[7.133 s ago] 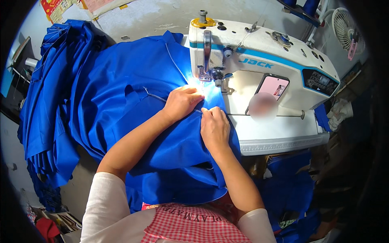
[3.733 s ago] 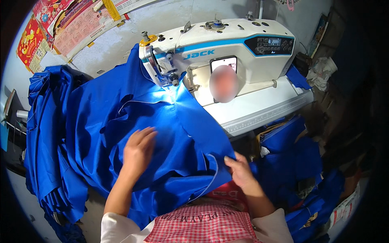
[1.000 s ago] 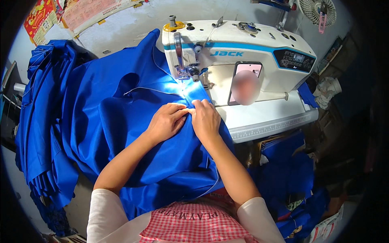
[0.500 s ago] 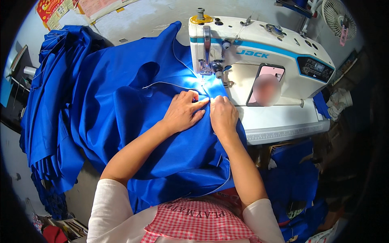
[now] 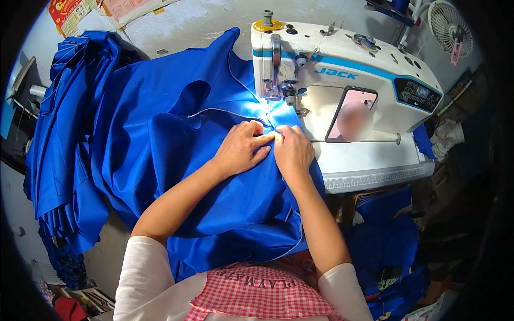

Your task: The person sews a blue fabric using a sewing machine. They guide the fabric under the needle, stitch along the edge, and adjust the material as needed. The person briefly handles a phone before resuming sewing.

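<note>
Blue fabric [image 5: 176,147] lies across the left and centre of the frame, extending under the left end of the white sewing machine [image 5: 369,67], upper right. Left hand [image 5: 243,147] and right hand [image 5: 294,152] meet near frame centre, each gripping the fabric.

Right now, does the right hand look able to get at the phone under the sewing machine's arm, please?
Probably yes: the phone stands to the right of the right hand, with only white machine bed showing between them, though that hand would need to release the blue fabric.
</note>
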`<control>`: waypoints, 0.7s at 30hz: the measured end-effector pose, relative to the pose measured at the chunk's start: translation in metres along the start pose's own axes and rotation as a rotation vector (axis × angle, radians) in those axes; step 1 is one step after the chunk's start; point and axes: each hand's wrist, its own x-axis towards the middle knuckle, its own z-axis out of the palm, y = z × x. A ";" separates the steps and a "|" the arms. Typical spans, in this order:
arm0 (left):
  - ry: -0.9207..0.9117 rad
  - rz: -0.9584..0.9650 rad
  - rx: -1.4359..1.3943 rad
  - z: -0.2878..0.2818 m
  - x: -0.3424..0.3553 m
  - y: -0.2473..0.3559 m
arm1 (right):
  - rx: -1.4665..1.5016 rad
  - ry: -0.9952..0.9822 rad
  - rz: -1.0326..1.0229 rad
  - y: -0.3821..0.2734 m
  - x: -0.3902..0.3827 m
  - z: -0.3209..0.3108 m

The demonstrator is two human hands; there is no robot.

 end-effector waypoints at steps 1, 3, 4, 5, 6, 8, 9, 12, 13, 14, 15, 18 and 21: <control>0.008 0.009 -0.011 0.000 0.000 0.000 | -0.004 0.026 -0.014 0.002 -0.001 0.004; 0.046 0.029 -0.040 0.002 -0.001 0.001 | -0.013 0.091 -0.086 0.006 -0.003 0.011; 0.065 0.040 -0.055 0.003 -0.001 0.000 | -0.019 0.128 -0.145 0.007 -0.005 0.014; 0.070 0.051 -0.069 0.003 -0.001 -0.001 | -0.024 0.163 -0.205 0.008 -0.006 0.017; 0.075 0.063 -0.084 0.004 -0.001 -0.002 | -0.034 0.163 -0.245 0.009 -0.007 0.019; 0.069 0.046 -0.103 0.005 -0.001 -0.002 | -0.054 0.163 -0.326 0.011 -0.007 0.022; 0.059 0.017 -0.108 0.005 -0.001 -0.002 | -0.050 0.166 -0.358 0.011 -0.007 0.022; 0.097 -0.036 -0.055 0.006 0.001 0.000 | -0.045 0.194 -0.420 0.013 -0.007 0.023; 0.122 -0.049 -0.027 0.006 0.003 0.001 | -0.035 0.192 -0.420 0.013 -0.008 0.022; 0.103 -0.059 -0.010 0.006 0.003 0.001 | -0.025 0.188 -0.418 0.014 -0.009 0.021; 0.084 -0.069 0.005 0.006 0.004 0.001 | -0.016 0.184 -0.417 0.014 -0.009 0.021; 0.070 -0.078 0.009 0.006 0.005 -0.001 | -0.003 0.176 -0.419 0.015 -0.007 0.019; 0.075 -0.068 0.003 0.007 0.006 -0.006 | -0.010 0.145 -0.381 0.014 -0.007 0.017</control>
